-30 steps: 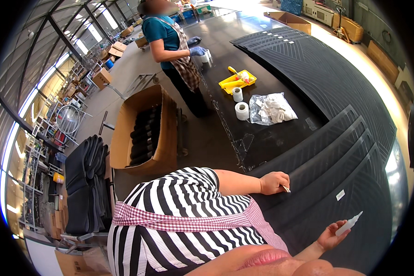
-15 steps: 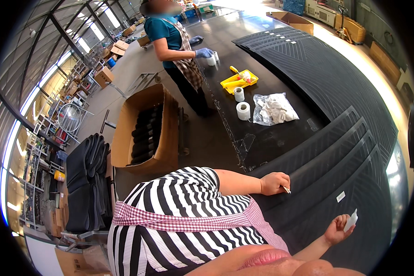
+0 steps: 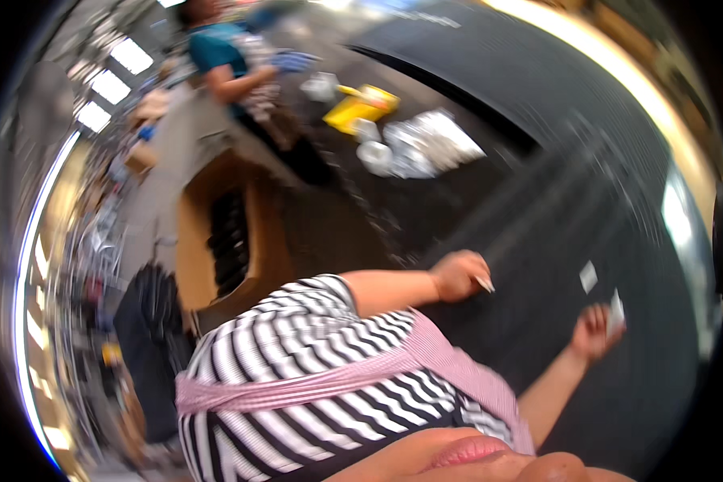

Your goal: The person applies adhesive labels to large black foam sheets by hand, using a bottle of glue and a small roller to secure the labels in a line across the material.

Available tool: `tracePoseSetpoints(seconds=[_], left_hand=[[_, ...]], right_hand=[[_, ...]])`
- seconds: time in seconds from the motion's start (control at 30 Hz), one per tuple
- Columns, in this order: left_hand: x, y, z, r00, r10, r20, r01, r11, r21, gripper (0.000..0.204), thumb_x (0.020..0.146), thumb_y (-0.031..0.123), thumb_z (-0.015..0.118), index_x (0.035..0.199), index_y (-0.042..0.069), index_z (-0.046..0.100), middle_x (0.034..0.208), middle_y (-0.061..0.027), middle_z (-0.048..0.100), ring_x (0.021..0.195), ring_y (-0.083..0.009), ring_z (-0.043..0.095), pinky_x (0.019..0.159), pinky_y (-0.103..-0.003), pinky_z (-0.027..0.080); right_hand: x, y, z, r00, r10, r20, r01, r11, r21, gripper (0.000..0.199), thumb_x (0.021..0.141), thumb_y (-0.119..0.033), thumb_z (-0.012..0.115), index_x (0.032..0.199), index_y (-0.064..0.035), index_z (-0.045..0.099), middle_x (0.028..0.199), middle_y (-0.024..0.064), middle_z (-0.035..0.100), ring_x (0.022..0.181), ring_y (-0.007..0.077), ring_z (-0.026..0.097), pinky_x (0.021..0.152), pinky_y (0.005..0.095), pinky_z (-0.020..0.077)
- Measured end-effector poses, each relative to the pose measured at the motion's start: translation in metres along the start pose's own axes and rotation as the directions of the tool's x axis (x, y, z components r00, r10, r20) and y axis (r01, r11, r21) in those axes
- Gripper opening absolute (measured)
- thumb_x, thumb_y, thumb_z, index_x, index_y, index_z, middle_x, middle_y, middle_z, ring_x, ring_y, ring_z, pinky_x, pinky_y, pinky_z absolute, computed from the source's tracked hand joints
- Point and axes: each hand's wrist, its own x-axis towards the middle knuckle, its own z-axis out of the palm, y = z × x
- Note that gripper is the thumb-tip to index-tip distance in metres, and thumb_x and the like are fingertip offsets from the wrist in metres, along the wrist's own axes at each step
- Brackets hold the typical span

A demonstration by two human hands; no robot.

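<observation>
Through my distant feed, I saw the left hand [image 3: 460,276] pinched shut on a small pale piece [image 3: 485,284], too blurred to identify, over the black sheets [image 3: 538,241]. The right hand's [image 3: 594,332] grip was curled around a white bottle [image 3: 617,312], near a white label [image 3: 589,277] on those sheets.
</observation>
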Motion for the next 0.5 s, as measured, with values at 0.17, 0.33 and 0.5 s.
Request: tracePoseSetpoints(seconds=[0.17,0.33,0.5], left_hand=[[-0.005,0.006,0.0,0.997,-0.037,0.066,0.038,0.999,-0.001,0.009,0.08,0.001,0.075,0.086,0.007,0.076,0.091,-0.0087,0.07,0.086,-0.0267,0.068,0.077,-0.035,0.053],[0.0,0.0,0.009,0.994,-0.018,0.109,0.021,0.999,-0.028,0.013,0.079,-0.002,0.071,0.087,0.008,0.075,0.09,-0.0067,0.07,0.086,-0.0271,0.067,0.076,-0.036,0.053],[-0.001,0.002,0.004,0.994,0.005,0.111,0.0,0.999,-0.041,0.011,0.08,0.0,0.072,0.089,0.007,0.074,0.091,-0.0069,0.07,0.086,-0.0271,0.067,0.076,-0.036,0.053]], right_hand=[[0.009,0.003,0.016,0.941,-0.166,-0.294,0.066,0.944,-0.322,0.025,0.093,-0.03,0.074,0.102,-0.0095,0.063,0.074,0.0023,0.052,0.06,0.0111,0.04,0.051,0.0243,0.0313],[0.01,0.011,0.029,0.807,-0.361,-0.468,0.068,0.843,-0.534,0.03,0.09,-0.036,0.076,0.099,-0.01,0.065,0.072,0.0041,0.061,0.057,0.0123,0.054,0.051,0.025,0.0388],[0.039,0.026,0.033,0.804,-0.382,-0.456,0.011,0.776,-0.63,0.029,0.089,-0.035,0.078,0.096,-0.0099,0.066,0.075,0.0026,0.064,0.057,0.0095,0.054,0.049,0.0237,0.0364]])
